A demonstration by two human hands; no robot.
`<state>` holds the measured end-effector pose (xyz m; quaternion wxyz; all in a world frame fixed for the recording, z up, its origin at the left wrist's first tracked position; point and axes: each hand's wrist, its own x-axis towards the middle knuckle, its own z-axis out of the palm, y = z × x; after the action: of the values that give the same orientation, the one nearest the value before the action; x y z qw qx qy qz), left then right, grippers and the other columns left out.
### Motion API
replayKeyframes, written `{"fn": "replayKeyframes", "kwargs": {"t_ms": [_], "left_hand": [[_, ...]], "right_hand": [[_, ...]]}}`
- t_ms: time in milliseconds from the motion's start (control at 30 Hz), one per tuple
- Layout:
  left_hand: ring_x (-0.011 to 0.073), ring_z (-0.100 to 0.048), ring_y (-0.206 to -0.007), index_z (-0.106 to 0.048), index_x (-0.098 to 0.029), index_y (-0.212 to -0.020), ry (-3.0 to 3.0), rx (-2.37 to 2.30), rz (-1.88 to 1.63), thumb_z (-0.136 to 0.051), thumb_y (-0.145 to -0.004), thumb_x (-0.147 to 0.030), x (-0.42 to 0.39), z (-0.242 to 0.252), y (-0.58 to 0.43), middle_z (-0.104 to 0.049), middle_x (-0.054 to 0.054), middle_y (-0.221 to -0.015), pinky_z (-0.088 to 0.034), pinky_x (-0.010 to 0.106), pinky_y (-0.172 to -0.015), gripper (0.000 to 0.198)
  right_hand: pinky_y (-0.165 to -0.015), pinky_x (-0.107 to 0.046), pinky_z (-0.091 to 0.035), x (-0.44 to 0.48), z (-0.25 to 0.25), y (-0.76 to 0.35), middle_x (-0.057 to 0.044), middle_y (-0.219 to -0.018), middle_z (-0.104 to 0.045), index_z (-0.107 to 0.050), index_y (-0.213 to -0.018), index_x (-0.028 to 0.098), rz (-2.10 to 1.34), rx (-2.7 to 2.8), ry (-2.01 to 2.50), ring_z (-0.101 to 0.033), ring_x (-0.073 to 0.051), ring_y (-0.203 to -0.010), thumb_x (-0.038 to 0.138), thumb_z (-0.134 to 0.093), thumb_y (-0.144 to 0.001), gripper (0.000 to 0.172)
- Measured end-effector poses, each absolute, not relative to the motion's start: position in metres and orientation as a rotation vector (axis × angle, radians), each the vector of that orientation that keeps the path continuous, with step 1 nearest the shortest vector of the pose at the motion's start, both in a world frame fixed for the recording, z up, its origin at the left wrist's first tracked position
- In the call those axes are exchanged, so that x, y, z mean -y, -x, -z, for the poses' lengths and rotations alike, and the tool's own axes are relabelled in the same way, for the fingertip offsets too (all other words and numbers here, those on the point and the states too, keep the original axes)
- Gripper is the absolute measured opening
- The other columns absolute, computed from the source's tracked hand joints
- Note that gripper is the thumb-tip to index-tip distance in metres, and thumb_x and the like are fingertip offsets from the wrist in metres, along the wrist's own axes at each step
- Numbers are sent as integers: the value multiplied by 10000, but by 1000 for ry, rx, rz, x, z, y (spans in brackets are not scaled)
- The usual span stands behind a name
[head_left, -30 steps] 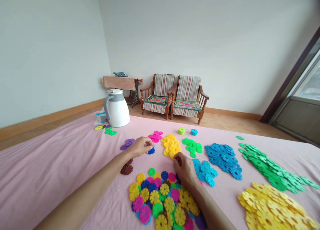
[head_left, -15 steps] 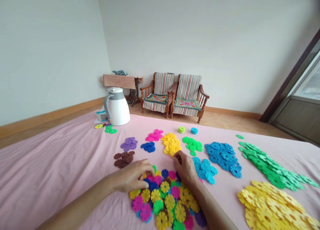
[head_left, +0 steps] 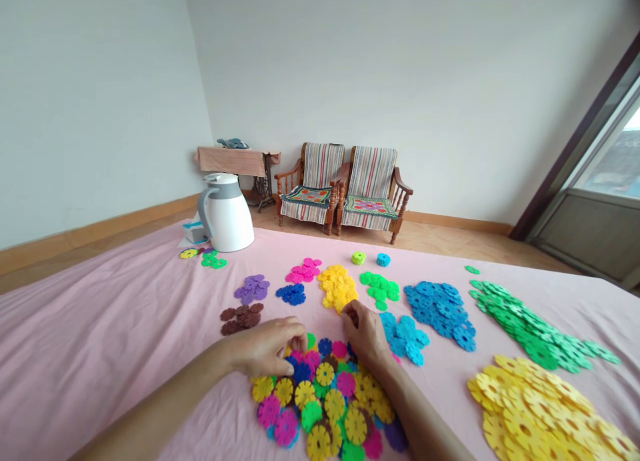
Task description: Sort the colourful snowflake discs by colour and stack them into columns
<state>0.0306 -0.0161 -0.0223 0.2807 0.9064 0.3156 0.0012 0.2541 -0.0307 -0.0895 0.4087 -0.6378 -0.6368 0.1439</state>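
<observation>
A mixed heap of flower-shaped plastic discs (head_left: pixel 325 374) in many colours lies on the pink cloth in front of me. Over its far left side hovers my left hand (head_left: pixel 270 346), fingers curled, thumb apart from them, with nothing visible between. My right hand (head_left: pixel 365 331) is at the near edge of a pile of yellow discs (head_left: pixel 339 286). Its fingers are pinched together, and whatever they hold is hidden. Light blue discs (head_left: pixel 406 337) lie just right of that wrist. My right forearm covers part of the heap's right side.
Single-colour piles surround the heap: brown (head_left: pixel 241 318), purple (head_left: pixel 252 289), dark blue (head_left: pixel 291 294), pink (head_left: pixel 303 271), green (head_left: pixel 380 289), blue (head_left: pixel 440 311). Larger green (head_left: pixel 530 324) and yellow (head_left: pixel 545 407) piles lie right. A white jug (head_left: pixel 227 214) stands back left; two chairs (head_left: pixel 345 187) are beyond.
The whole view has shifted a little, so everything sits slightly further left. Both hands keep nearly the same pose over the discs.
</observation>
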Motion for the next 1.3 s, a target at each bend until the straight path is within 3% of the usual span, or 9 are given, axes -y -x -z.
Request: {"fn": "replayKeyframes", "kwargs": {"t_ms": [500,933,1300], "left_hand": [[119,-475,-631,-560,-191,-806,-2492,-832,-14,-687,-563,-192,10,26,-35,-498,-39,-728,-342,192,-547,274],[84,-425,-512,-625,-148,-721,-2045,-929,-209,-658,-627,-259,6,32,-36,-484,-50,-566,-298,172,-452,149],[89,-446,-440,-567,-144,-675,-1987,-1113,-339,-691,-610,-420,-11,38,-33,-494,-50,-498,-295,172,-402,309]], "right_hand": [[-509,-217,-340,30,93,-255,-3,-618,-603,-576,-708,193,-366,1619,1610,-539,-138,-553,216,-443,-735,137],[-518,-219,-337,31,92,-255,1,-615,-601,-564,-701,199,-374,1619,1616,-541,-140,-552,210,-438,-735,131],[-525,-214,-332,32,89,-254,-4,-632,-611,-558,-687,195,-352,1631,1620,-550,-136,-571,196,-431,-736,136]]}}
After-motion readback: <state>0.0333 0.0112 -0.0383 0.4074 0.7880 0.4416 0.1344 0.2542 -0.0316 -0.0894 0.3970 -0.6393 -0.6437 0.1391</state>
